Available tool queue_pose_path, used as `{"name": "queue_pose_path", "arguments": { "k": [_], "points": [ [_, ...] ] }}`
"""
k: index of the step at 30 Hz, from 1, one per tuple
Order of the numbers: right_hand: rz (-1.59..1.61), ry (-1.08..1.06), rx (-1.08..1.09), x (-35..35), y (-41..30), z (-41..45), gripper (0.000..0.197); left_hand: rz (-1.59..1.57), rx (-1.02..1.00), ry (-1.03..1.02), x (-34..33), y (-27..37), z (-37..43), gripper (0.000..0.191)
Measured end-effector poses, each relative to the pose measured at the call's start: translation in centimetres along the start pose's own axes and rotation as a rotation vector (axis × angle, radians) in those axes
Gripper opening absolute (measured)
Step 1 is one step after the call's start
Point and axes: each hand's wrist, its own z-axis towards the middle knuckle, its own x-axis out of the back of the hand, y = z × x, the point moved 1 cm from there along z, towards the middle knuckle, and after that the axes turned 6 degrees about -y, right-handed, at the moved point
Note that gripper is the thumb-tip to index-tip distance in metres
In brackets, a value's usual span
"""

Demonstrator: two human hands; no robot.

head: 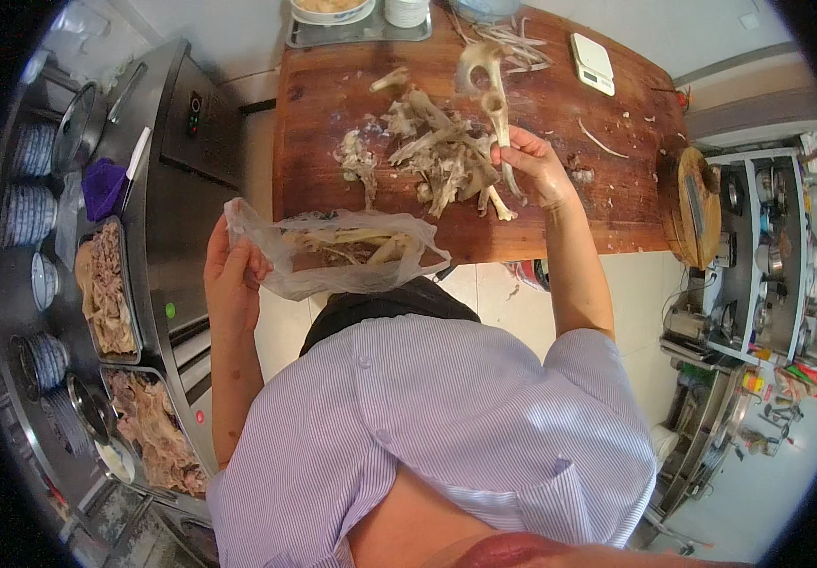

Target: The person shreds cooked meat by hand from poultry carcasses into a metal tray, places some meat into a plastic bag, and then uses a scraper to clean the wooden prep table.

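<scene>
My left hand (236,261) grips the rim of a clear plastic bag (351,273), whose mouth gapes at the table's near edge. Several pale bones (390,248) lie inside it. In my right hand (532,160) is a long bone (497,106) with a broad, holed upper end, raised above the table. A heap of bones (444,145) with scraps of meat lies just left of that hand. Beside the heap are a knobbly bone piece (357,157) and a short bone (389,79).
The wooden table (614,206) carries a digital kitchen scale (593,64), thin pale strips (518,42) and a metal tray (358,32). A knife rests on a round chopping block (699,206) at right. Trays of meat (156,433) stand on the left counter.
</scene>
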Motion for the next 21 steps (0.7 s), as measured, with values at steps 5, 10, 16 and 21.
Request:
{"name": "queue_pose_path", "arguments": {
  "k": [5, 10, 16, 21],
  "points": [
    [-0.355, -0.018, -0.012, -5.2, -0.7, 0.2, 0.019, 1.393, -0.364, 0.182, 0.7, 0.5, 0.2, 0.040],
    [-0.216, -0.114, 0.159, -9.0, -1.8, 1.2, 0.022, 1.613, -0.884, 0.318, -1.7, 3.6, -0.1, 0.045],
    [0.017, -0.398, 0.222, -13.4, -1.2, 2.4, 0.025, 0.331, -0.065, -0.576, -10.6, -0.1, 5.1, 0.036],
    [-0.916, -0.055, 0.376, -12.4, -2.7, 1.9, 0.017, 0.405, -0.284, -0.657, -13.0, -1.6, 7.4, 0.023]
  ]
}}
